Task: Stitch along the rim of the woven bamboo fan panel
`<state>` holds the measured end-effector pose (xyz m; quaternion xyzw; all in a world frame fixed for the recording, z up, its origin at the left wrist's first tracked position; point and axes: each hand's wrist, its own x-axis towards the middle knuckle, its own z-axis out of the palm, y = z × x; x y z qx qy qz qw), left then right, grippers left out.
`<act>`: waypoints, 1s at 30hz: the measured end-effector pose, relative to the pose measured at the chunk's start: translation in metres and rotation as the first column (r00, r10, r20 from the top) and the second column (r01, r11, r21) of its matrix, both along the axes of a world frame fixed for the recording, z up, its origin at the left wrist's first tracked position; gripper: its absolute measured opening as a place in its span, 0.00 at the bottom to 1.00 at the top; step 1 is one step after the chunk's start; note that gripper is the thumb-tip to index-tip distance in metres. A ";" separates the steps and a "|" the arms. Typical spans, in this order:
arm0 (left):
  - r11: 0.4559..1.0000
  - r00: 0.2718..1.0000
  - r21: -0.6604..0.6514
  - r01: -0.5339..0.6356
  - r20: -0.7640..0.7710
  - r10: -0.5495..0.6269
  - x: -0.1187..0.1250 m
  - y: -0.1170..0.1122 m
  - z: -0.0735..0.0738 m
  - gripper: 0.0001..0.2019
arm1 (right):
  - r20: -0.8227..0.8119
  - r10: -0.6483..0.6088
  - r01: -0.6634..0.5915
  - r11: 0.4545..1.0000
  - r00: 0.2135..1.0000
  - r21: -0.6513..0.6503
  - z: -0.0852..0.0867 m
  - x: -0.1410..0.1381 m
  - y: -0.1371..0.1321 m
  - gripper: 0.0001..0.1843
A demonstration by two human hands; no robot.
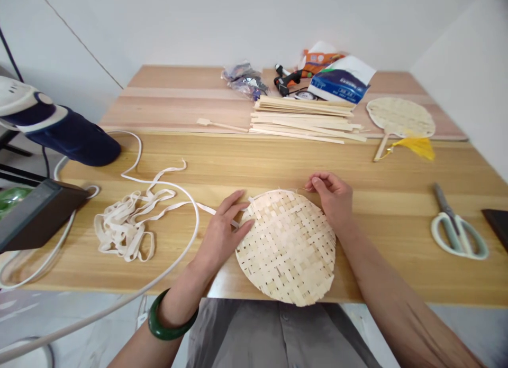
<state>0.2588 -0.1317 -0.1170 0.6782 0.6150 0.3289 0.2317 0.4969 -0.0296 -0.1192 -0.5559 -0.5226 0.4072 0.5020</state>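
Note:
A round panel of woven bamboo strips [288,246] lies at the table's front edge, its near rim reaching slightly past it. At its upper left rim, my left hand [222,230] grips it with the thumb on top and the fingers along the edge. A cream fabric tape [206,208] runs under this hand to the rim, and a pale band follows the top edge. Above the upper right rim, my right hand [332,196] pinches a thin thread [300,190] that leads to the top edge. The fingertips' exact hold is partly hidden.
Left lies a heap of cream tape [125,225], with a white cable [194,220] curving past. Scissors [456,230] rest at right. Behind are bamboo strips [301,119], a finished fan [400,117] with yellow tassel, a glue gun [286,82] and a blue box [341,82].

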 end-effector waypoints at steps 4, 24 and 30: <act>1.000 1.000 -0.023 0.009 0.024 -0.008 0.000 0.000 0.000 0.13 | -0.013 0.004 -0.004 1.000 1.000 0.012 -0.003 0.001 0.001 0.06; 1.000 1.000 0.003 0.024 0.018 -0.024 -0.001 0.003 0.003 0.13 | -0.110 0.010 -0.015 0.999 0.994 -0.046 0.002 0.002 0.004 0.07; 0.993 0.998 0.102 -0.064 0.022 0.062 -0.002 0.003 0.011 0.11 | -0.135 0.038 -0.042 0.999 0.990 -0.027 0.027 0.008 0.004 0.07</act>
